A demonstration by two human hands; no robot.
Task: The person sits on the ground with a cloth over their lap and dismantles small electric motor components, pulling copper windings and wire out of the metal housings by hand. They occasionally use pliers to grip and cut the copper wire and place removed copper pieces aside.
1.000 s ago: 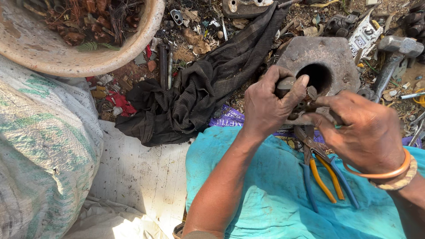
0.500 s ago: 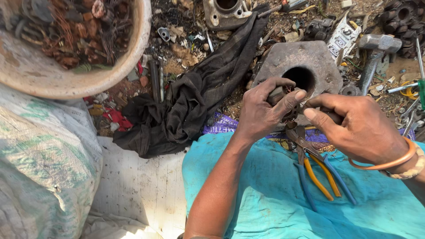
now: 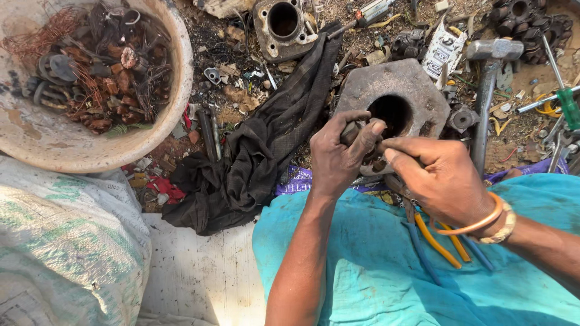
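The left hand [image 3: 338, 154] is closed around a small dark metal part [image 3: 352, 130], thumb and fingers wrapped over it. The right hand [image 3: 444, 181] meets it from the side, fingers pinched on the same part; what the fingertips grip there is hidden between the two hands. Both hands sit directly in front of the grey metal block [image 3: 399, 90], just below its round bore, and the part overlaps the block's near edge in view.

Taking that block as the landmark: a dark cloth [image 3: 260, 151] lies crumpled against its left side and trails away toward the lower left. A hammer [image 3: 486, 90] lies just to its right, head away from the person. Further right lies a green-handled screwdriver [image 3: 562, 90]. Beyond the block, at its upper left, rests a square metal housing [image 3: 283, 24] with a round opening. Well to the left stands a large round basin [image 3: 151, 139] holding copper wire and rusty scrap.

Nearer than the block, a turquoise cloth [image 3: 374, 265] covers the person's lap, and pliers with orange and blue handles [image 3: 447, 244] lie on it, below the right hand. A woven sack [image 3: 66, 247] fills the lower left corner, well apart from the block.
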